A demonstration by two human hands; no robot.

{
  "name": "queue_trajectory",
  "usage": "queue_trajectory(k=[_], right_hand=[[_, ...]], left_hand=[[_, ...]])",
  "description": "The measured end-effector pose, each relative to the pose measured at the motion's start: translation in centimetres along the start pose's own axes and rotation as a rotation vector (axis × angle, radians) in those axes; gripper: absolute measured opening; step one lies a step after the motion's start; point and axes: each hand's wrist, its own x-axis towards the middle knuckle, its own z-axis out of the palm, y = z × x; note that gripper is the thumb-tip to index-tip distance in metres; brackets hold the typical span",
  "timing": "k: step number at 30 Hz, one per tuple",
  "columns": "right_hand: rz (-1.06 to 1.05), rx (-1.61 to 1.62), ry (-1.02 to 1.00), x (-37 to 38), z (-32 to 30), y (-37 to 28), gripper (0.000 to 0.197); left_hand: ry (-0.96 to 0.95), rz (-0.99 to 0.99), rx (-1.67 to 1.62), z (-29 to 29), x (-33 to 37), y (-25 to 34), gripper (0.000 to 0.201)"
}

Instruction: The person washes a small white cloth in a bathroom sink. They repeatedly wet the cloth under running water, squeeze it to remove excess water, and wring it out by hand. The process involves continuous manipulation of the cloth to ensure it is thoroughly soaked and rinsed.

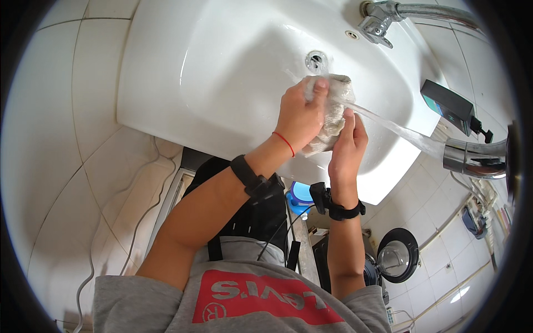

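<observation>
A wet, off-white cloth (335,119), bunched and folded, is held over the white sink basin (222,100). My left hand (300,114) grips its left side, thumb on top. On the lower right, my right hand (348,145) pinches the cloth between thumb and fingers. Water (388,125) streams from the chrome faucet (472,157) at the right onto the cloth and runs off toward the drain (316,61). The fingers beneath the cloth are partly hidden.
A chrome tap with a lever (377,25) sits at the sink's top right corner. Beside the sink is a dark box (447,105). A blue container (301,194) and a round glass door (397,259) stand below. Grey cables (91,250) hang along the tiled wall at left.
</observation>
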Motion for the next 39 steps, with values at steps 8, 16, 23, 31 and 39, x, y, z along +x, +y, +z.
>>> queue_trajectory(k=[8, 16, 23, 31, 39], right_hand=[[-0.127, 0.324, -0.159, 0.8, 1.4, -0.7, 0.042], [-0.076, 0.324, 0.047, 1.0, 2.8, -1.7, 0.026], [0.002, 0.298, 0.057, 1.0, 2.9, -2.1, 0.029], [0.025, 0.606, -0.049, 1.2, 2.3, -2.3, 0.034], [0.124, 0.418, -0.086, 1.3, 2.4, -0.9, 0.035]], left_hand=[[-0.085, 0.247, 0.410, -0.4, -1.2, 0.8, 0.045], [-0.196, -0.005, 0.422, -0.5, -0.5, 2.7, 0.049], [-0.165, -0.308, 0.115, -1.6, 0.9, 0.7, 0.043], [-0.148, -0.245, -0.223, -2.5, -0.9, 1.9, 0.048], [-0.262, 0.067, 0.342, -1.2, -1.7, 2.7, 0.042]])
